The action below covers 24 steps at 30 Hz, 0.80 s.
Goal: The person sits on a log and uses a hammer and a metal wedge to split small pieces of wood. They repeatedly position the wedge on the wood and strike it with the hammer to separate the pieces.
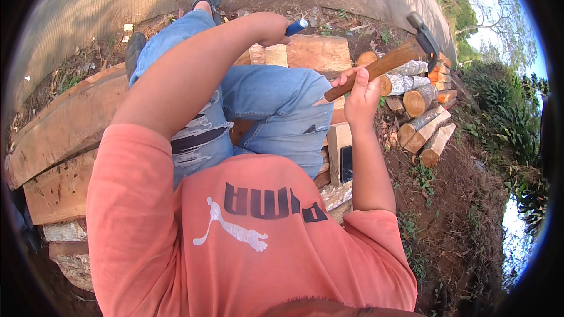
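My right hand [361, 97] grips the lower part of the wooden handle of a claw hammer [395, 61]. The hammer slants up and to the right, its dark metal head [424, 34] raised at the far end. My left arm reaches across to the middle, where my left hand [271, 28] is closed around a blue cylindrical handle [296, 27] with a pale round end. Whatever lies beyond that handle is hidden by the hand. Wooden blocks [319, 53] lie just below the left hand, beside my jeans-covered legs [270, 103].
Wide planks [64, 123] are stacked on the left. Cut logs [417, 101] are piled at the right. A dark phone [346, 164] rests against a wood block close to my right forearm. Paved ground [117, 0] stretches across the far side; plants [499, 103] grow at far right.
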Tool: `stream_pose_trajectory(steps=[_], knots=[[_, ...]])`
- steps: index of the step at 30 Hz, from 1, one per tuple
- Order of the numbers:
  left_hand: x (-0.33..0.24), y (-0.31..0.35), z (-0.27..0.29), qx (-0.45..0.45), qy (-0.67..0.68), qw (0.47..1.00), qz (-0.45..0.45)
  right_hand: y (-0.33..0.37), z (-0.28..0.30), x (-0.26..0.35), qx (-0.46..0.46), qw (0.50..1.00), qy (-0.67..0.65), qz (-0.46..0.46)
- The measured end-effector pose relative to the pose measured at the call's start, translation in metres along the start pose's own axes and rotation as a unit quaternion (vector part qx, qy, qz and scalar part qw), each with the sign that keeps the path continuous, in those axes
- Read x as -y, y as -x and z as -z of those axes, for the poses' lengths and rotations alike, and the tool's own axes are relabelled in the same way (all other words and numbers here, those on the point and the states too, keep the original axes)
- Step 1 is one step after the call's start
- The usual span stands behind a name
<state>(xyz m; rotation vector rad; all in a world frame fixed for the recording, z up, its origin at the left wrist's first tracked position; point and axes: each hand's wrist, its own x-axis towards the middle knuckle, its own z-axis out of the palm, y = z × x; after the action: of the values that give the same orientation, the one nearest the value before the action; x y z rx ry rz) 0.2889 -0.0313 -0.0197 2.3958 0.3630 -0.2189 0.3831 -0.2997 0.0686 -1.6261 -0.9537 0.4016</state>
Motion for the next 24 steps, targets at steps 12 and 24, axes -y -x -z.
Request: stream_pose_trajectory(steps=[12, 24], knots=[[-0.001, 0.008, 0.002, 0.010, -0.005, 1.000, 0.014, -0.003, 0.036, 0.003, 0.124, 0.832, 0.538, 0.050], [0.007, 0.002, -0.002, -0.030, -0.011, 0.999, -0.006, -0.005, 0.036, 0.025, 0.115, 0.808, 0.577, 0.027]])
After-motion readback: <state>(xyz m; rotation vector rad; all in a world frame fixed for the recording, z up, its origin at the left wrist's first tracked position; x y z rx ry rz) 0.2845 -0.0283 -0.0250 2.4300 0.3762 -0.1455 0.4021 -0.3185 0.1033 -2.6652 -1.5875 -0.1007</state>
